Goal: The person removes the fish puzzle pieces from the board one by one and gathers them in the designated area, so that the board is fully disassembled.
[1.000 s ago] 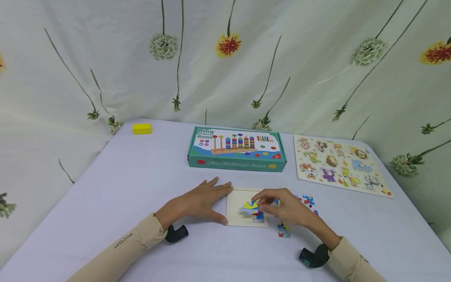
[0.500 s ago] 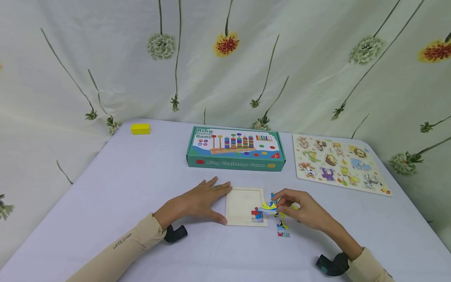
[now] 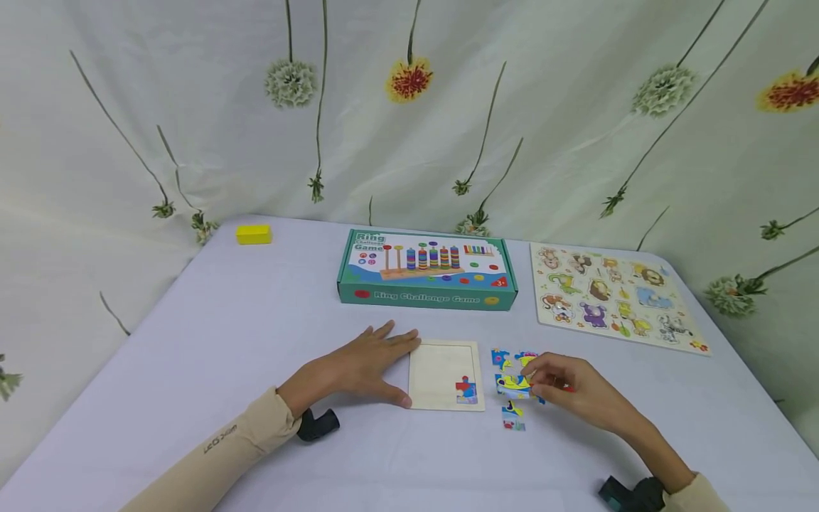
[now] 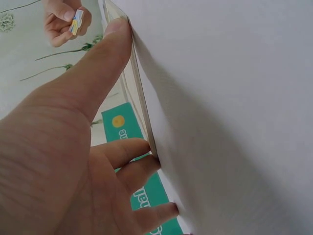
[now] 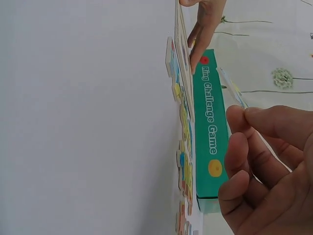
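My left hand [image 3: 366,368] lies with fingers spread at the left edge of a shallow wooden puzzle tray [image 3: 441,405]; thumb and fingertips touch its rim. One red and blue puzzle piece [image 3: 466,390] sits in the tray's lower right corner. My right hand [image 3: 576,387], to the right of the tray, pinches a yellow, blue and white puzzle piece [image 3: 512,386] between thumb and index finger. In the right wrist view that held piece [image 5: 233,87] is raised above the table. Loose pieces, such as a crab piece [image 3: 514,419] and a blue one [image 3: 500,358], lie beneath and around it.
Behind the tray stands a green Ring Challenge Game box [image 3: 426,270]. An animal puzzle board [image 3: 617,297] lies at the back right, and a yellow block [image 3: 254,235] at the back left. A flowered cloth [image 3: 358,142] hangs behind the table.
My right hand has moved right, carrying the pinched piece from over the tray to above the loose pieces. The left hand has stayed at the tray's edge.
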A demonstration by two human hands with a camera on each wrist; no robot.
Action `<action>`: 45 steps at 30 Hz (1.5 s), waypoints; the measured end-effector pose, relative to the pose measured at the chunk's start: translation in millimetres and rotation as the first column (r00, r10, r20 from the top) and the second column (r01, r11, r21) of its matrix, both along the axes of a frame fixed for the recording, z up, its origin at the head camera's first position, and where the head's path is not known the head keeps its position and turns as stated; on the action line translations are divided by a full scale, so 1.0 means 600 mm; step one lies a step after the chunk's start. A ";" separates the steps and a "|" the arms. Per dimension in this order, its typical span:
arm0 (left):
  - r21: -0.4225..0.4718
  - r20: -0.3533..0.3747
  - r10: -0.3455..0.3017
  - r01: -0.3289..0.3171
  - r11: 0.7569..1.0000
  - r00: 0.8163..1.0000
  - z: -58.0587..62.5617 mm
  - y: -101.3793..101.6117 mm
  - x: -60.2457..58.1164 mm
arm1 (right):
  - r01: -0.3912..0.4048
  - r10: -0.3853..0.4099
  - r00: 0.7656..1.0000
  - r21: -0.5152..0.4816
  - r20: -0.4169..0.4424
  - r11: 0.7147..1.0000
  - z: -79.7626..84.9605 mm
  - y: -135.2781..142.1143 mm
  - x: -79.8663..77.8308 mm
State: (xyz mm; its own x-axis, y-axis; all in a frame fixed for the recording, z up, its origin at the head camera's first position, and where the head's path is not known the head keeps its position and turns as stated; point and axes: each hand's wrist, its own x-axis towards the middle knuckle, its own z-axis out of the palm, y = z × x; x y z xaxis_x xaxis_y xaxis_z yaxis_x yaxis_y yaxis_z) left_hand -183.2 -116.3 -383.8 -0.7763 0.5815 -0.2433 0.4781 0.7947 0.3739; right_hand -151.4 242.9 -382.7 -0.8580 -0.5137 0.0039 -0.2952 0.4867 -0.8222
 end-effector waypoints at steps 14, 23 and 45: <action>0.011 -0.008 0.005 -0.005 1.000 1.000 0.000 0.000 0.000 | 0.004 -0.006 0.999 0.032 0.046 0.999 -0.003 0.037 0.015; 0.009 -0.008 0.007 -0.007 1.000 1.000 0.003 0.000 0.002 | 0.022 -0.027 0.997 0.069 0.074 0.997 -0.009 0.055 0.023; 0.008 -0.005 -0.003 0.003 1.000 1.000 0.000 -0.001 0.001 | -0.073 0.071 0.978 0.002 0.194 0.997 -0.023 0.075 0.024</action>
